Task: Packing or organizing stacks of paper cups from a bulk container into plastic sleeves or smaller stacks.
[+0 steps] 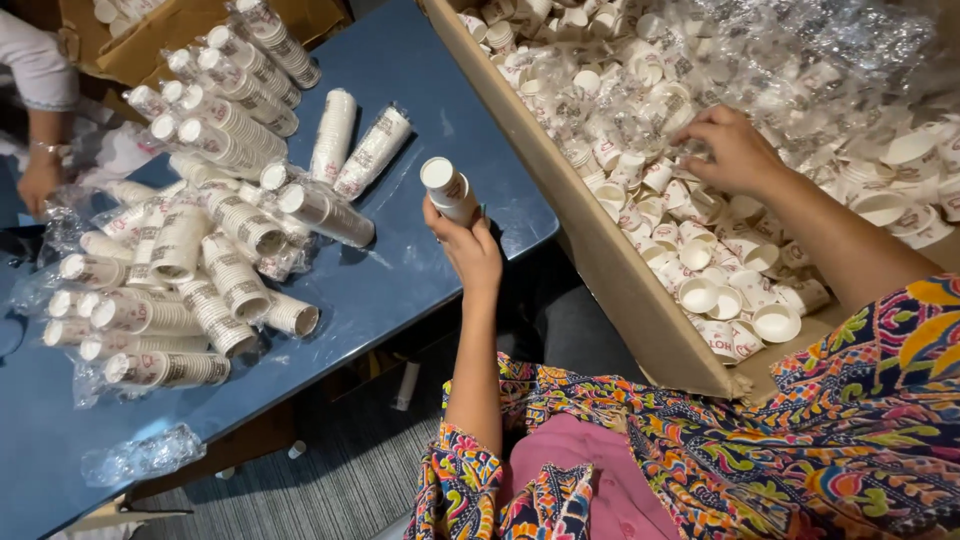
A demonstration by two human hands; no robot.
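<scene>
Count: one cardboard box (640, 300) of loose paper cups (700, 260), too many to tally; beside box, roughly twenty-five wrapped cup stacks (225, 250) on one blue surface (420, 270); one empty wrapper (140, 455).

Cardboard box (640, 300) cut off; co-worker's arm (40, 120) perhaps too.

Lighting: even indoor light from above, moderately bright. Glare: white glints on the plastic wrap (850, 40) over the carton (620, 270). Shadows: soft, short on the blue worktop (420, 290); floor below the worktop dim. Focus: mostly sharp; slight softness at corners.
</scene>
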